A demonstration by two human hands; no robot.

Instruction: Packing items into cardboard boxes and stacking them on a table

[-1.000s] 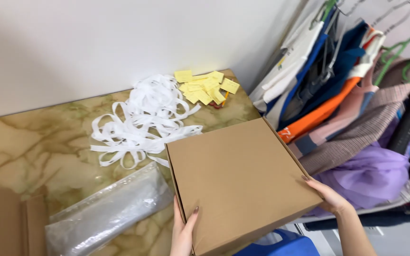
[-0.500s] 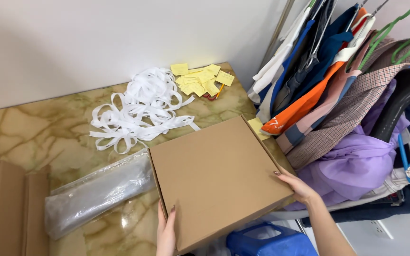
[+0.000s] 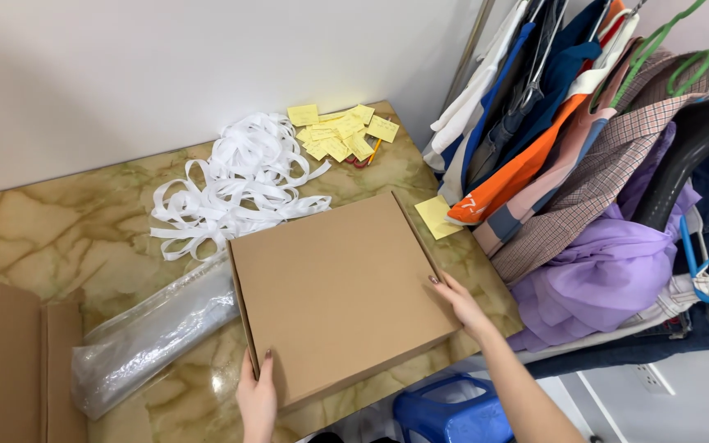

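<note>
Box held flat on the marble table

Cardboard box [image 3: 340, 291], brown, flat and closed, lies on the marble-patterned table [image 3: 51, 238] near its close right corner, turned a little so its far edge slants. The left hand [image 3: 257, 395] grips the box at its near left corner, fingers together and laid on the lid, thumb hidden at the edge. The right hand [image 3: 459, 302] presses against the right side of the box, fingers close together and curled along the edge, dark polish on the nails.

Just left of the box lies a roll of clear plastic bags [image 3: 151, 332], touching or nearly touching its left side. Farther left, at the table's near corner, sit flat sheets of brown cardboard [image 3: 6, 365]. Beyond the box, toward the wall, spreads a loose tangle of white ribbon [image 3: 235, 184], its strands reaching the box's far edge. Farther right of that lies a heap of yellow paper tags [image 3: 342, 135], with a single yellow note [image 3: 436, 216] on the table just right of the box.

Right of the table hangs a crowded rack of clothes [image 3: 572, 160] in blue, orange, plaid and purple, on green, blue and black hangers. Below the table's near edge stands a blue plastic stool [image 3: 451, 412]
</note>
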